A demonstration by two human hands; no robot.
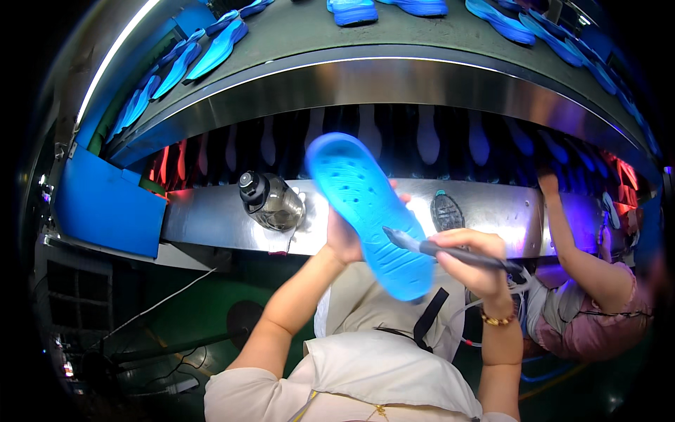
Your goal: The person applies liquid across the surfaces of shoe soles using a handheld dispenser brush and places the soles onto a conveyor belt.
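Observation:
A bright blue shoe sole (362,193), with small dimples and grooves on its face, is tilted in front of my torso. My left hand (342,238) grips it from behind and along its left edge, its fingers partly hidden by the sole. My right hand (478,261) is closed around a slim black-handled brush (404,241) with a pale collar and a dark pointed tip. That tip lies over the sole's middle; whether it touches cannot be told. A beaded bracelet (499,321) circles my right wrist.
A dark clear bottle (271,202) stands on the metal ledge (204,218), left of the sole. A dark sole-shaped piece (447,211) lies on the ledge to the right. Beyond, blue soles (353,11) rest on a green conveyor belt (302,49). At right, another person's arm (573,243) reaches forward.

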